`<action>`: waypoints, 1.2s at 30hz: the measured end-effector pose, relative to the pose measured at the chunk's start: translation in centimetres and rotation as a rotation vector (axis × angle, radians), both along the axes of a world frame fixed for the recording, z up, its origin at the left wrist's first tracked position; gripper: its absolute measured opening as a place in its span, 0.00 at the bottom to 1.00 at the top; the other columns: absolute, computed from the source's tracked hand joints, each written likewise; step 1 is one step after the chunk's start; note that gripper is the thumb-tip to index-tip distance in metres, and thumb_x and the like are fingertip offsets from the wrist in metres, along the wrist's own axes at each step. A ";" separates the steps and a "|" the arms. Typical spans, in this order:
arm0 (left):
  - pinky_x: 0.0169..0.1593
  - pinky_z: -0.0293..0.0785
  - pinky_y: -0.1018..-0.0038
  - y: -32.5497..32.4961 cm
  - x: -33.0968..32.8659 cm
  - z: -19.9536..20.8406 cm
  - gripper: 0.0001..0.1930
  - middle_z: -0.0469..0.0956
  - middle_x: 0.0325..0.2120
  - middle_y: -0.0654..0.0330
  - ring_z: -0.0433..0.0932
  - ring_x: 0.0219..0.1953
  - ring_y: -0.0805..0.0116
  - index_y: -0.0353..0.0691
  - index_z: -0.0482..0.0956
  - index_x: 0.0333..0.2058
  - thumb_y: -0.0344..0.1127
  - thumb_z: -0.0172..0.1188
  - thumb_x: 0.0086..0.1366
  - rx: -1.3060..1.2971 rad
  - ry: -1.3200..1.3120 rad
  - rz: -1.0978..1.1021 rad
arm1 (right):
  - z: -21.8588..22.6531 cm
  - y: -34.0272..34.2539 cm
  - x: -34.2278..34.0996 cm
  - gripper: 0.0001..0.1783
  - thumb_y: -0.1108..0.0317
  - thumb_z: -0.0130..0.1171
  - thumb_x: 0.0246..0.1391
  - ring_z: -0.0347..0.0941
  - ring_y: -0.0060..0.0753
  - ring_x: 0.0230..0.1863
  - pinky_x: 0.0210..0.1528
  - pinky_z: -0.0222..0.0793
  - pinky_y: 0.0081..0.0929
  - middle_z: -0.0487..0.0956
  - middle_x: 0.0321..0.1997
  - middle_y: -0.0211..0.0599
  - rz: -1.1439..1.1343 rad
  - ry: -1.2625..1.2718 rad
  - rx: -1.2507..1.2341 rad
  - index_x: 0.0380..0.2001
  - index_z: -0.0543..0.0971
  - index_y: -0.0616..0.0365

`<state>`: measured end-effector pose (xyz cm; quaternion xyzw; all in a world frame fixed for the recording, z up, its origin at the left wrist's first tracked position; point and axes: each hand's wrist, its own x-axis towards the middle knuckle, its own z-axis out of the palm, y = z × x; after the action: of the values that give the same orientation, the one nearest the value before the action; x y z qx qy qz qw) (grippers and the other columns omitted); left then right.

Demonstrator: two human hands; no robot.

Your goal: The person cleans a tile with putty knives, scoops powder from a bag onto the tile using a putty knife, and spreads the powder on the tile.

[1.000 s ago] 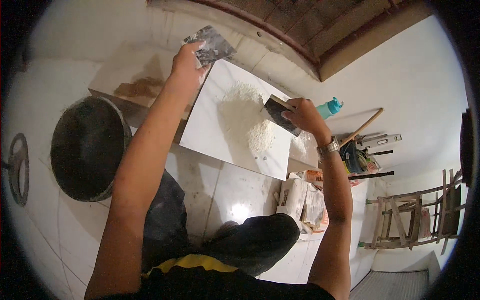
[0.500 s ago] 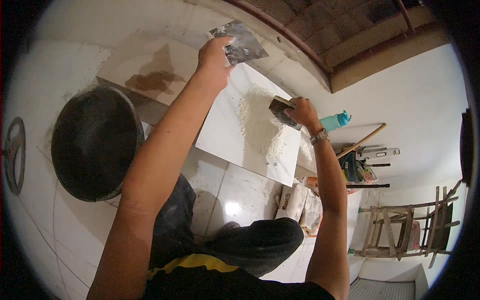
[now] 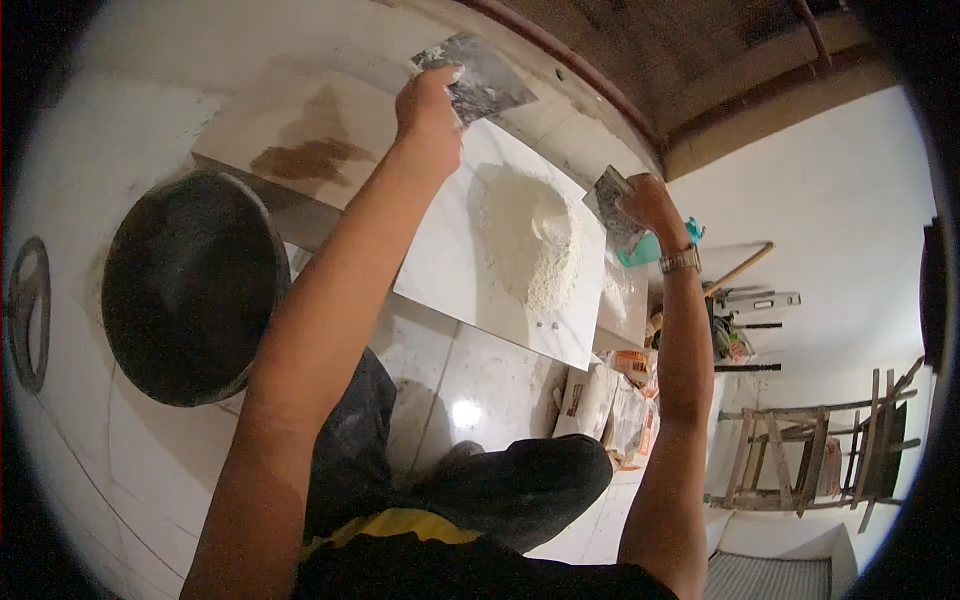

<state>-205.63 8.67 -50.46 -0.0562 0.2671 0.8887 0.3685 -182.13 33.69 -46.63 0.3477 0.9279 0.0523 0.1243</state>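
My left hand point(image 3: 428, 112) grips a flat metal trowel point(image 3: 488, 88) with white smears on its blade, held above the far edge of a white marbled tile point(image 3: 445, 262). On that tile lies a heap of off-white powder point(image 3: 525, 230) with a few small lumps near its front edge. My right hand point(image 3: 655, 208), with a metal watch at the wrist, is closed round a second trowel point(image 3: 608, 200). Its smeared blade is raised off the powder, past the tile's right edge. How each handle sits in the palm is mostly hidden.
A large black bucket point(image 3: 190, 290) stands at the left. Behind my right wrist is a turquoise bottle point(image 3: 640, 250). Paper sacks point(image 3: 600, 405) lie right of my knees, and a wooden trestle point(image 3: 800, 450) stands further right. A wet brown stain point(image 3: 310, 160) marks the ledge.
My right hand has lifted its trowel off the powder and moved right, beyond the tile's edge, uncovering the heap's right side. My left hand and its trowel have barely shifted.
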 end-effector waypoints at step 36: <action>0.53 0.66 0.61 0.6 0.1 -0.3 0.24 0.71 0.47 0.58 0.71 0.47 0.61 0.43 0.70 0.49 0.38 0.63 0.53 -0.029 0.033 0.000 | -7.1 -6.7 -4.6 0.14 0.72 0.55 0.43 0.78 0.52 0.35 0.39 0.74 0.45 0.81 0.31 0.48 0.301 0.203 -0.068 0.36 0.82 0.51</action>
<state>-205.53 9.26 -50.77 -0.0470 0.2859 0.8856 0.3631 -186.70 26.94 -53.71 0.2039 0.9784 0.0033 0.0325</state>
